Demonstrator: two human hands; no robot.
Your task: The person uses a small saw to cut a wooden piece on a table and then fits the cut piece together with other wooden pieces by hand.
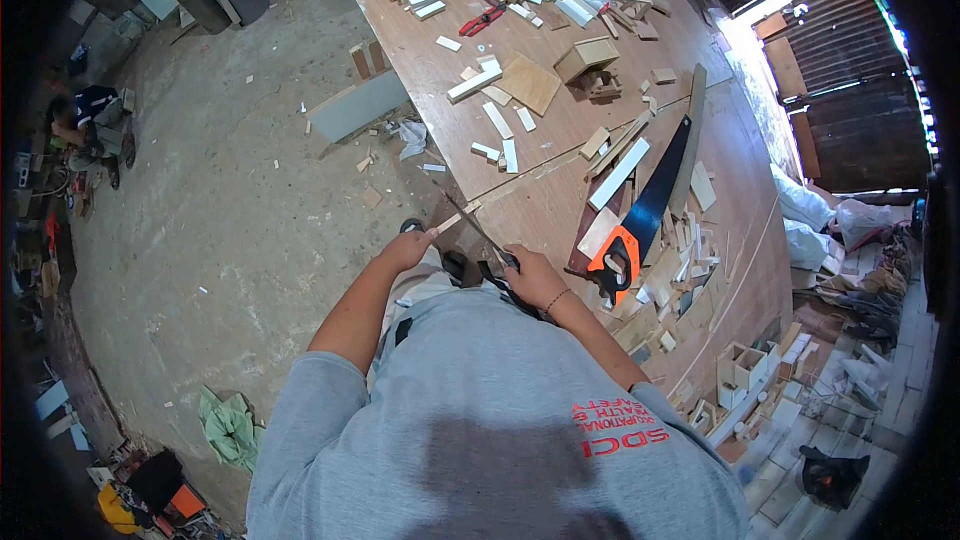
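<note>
My left hand (410, 248) is closed on one end of a thin wooden strip (457, 219), held near the table's edge. In my right hand (535, 275) is the dark handle of a narrow-bladed saw (476, 224). Its thin blade points up and left, crossing the strip or passing just above it; contact is hard to tell. To the right of my right hand, a handsaw (645, 210) with an orange and black handle lies on the table (540, 202) among wood offcuts.
Wood pieces, red pliers (482, 20) and a small wooden box (586, 58) lie on the table's far part. A grey board (360, 105) leans beside its left edge. A seated person (95, 125) is at the far left. Green cloth (230, 427) lies on the floor.
</note>
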